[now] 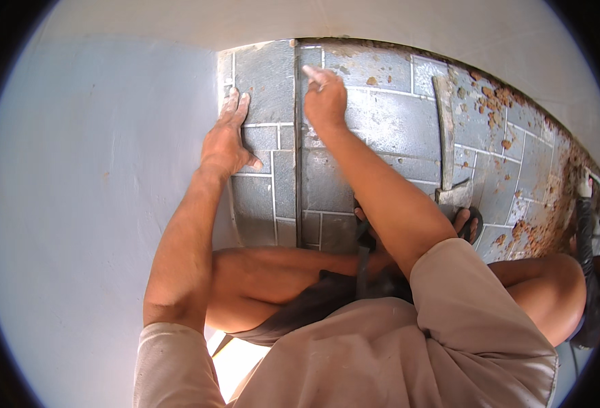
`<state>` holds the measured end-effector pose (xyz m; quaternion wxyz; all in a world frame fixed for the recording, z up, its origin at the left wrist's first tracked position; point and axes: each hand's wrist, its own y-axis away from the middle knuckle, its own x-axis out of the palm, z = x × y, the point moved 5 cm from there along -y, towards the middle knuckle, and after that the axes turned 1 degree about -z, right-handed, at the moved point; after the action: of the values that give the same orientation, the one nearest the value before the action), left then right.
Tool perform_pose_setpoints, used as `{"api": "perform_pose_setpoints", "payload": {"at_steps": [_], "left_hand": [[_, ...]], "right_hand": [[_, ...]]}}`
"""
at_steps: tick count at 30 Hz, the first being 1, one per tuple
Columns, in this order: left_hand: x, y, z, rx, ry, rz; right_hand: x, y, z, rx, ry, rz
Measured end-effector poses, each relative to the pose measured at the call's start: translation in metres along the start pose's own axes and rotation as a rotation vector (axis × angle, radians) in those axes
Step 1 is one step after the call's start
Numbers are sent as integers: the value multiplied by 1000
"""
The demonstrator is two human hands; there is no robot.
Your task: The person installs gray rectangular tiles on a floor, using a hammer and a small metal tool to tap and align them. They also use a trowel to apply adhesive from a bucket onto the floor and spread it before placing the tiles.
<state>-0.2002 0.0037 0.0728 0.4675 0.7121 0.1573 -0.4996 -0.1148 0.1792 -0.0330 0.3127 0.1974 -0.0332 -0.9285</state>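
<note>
My left hand (226,139) lies flat with fingers spread on grey tiles with white joints (262,71), beside the wall on the left. My right hand (326,102) is closed above the tiles just right of a long dark line (298,143) that runs front to back. A whitish tip, perhaps a dusty finger, points from it toward the far left. Whether its curled fingers hold anything is hidden. Both forearms reach forward over my bent legs.
A narrow worn strip (444,129) lies on the tiles to the right, with a broken flat piece (455,195) at its near end. Brown crumbs (494,98) litter the far right floor. A smooth pale wall (103,170) rises at left. My sandalled feet (468,224) rest close in front.
</note>
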Motion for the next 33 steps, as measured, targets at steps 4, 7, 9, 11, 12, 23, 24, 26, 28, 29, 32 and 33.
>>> {"api": "perform_pose_setpoints", "payload": {"at_steps": [4, 7, 9, 11, 12, 23, 24, 26, 28, 29, 32, 33], "left_hand": [[-2, 2, 2, -27, 10, 10], [-2, 1, 3, -32, 18, 21], [-2, 0, 4, -30, 26, 18], [-1, 1, 5, -26, 23, 15], [0, 1, 6, -29, 20, 19], [1, -1, 9, -43, -20, 56], [1, -1, 9, -45, -12, 59], [0, 0, 9, -44, -4, 56], [0, 0, 8, -34, -13, 47], [1, 1, 8, -31, -5, 42], [1, 0, 9, -25, -10, 38], [1, 0, 10, -31, -9, 45]], "right_hand": [[3, -33, 16, -278, 13, -59], [14, -34, 13, -208, 71, 35], [16, -18, 12, -208, 36, 48], [17, 1, 12, -170, 29, 44], [16, 12, 11, -170, 67, 73], [17, -56, 17, -29, -77, 199], [17, -52, 20, -129, 32, 185], [13, -33, 19, -167, 72, 197], [10, -5, 18, -193, 91, 179], [6, 11, 15, -200, 132, 207], [-5, 36, 10, -199, 187, 258], [-7, 34, 9, -163, 174, 267]]}}
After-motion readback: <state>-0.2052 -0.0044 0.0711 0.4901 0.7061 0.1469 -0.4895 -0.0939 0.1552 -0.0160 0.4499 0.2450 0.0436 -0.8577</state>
